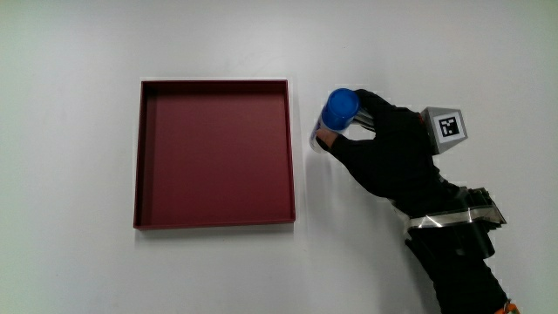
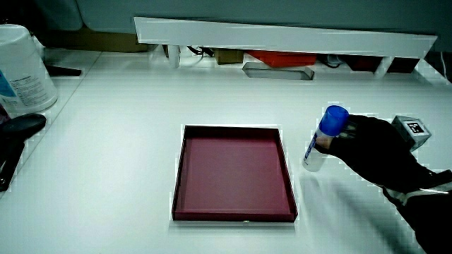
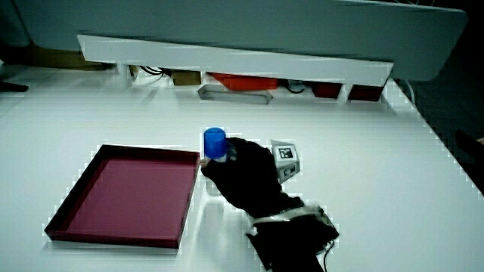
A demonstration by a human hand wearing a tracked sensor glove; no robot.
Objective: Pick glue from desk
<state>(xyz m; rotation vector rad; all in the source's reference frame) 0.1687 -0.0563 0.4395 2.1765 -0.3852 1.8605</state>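
The hand point(image 1: 388, 153) in the black glove is closed around the glue stick point(image 1: 338, 112), with the fingers point(image 1: 370, 103) wrapped on its body just under the blue cap point(image 1: 341, 106). The glue stick stands upright, a little tilted, just beside the red tray point(image 1: 215, 154), near the tray's corner that is farther from the person. In a side view the pale tube point(image 2: 315, 152) is seen below the blue cap point(image 2: 332, 119), and its lower end seems to be at the white table point(image 2: 127, 113); I cannot tell if it touches the table or is a little above it. The tube does not touch the tray.

On the back of the hand sits 1 small cube with a black and white pattern point(image 1: 446, 127). The forearm point(image 1: 458, 257) goes from the hand toward the person.

The tray is square, shallow, dark red inside, and it holds nothing. It lies flat on the table.

In both side views a low white partition point(image 2: 282, 35) runs along the table's edge farthest from the person. In a side view, 1 white container with a label point(image 2: 22, 70) stands at the table's edge, well apart from the tray, and a dark object point(image 2: 18, 137) lies near it, closer to the person. In a side view the hand point(image 3: 246, 177) covers most of the tube, and only the blue cap point(image 3: 215, 143) shows clearly.
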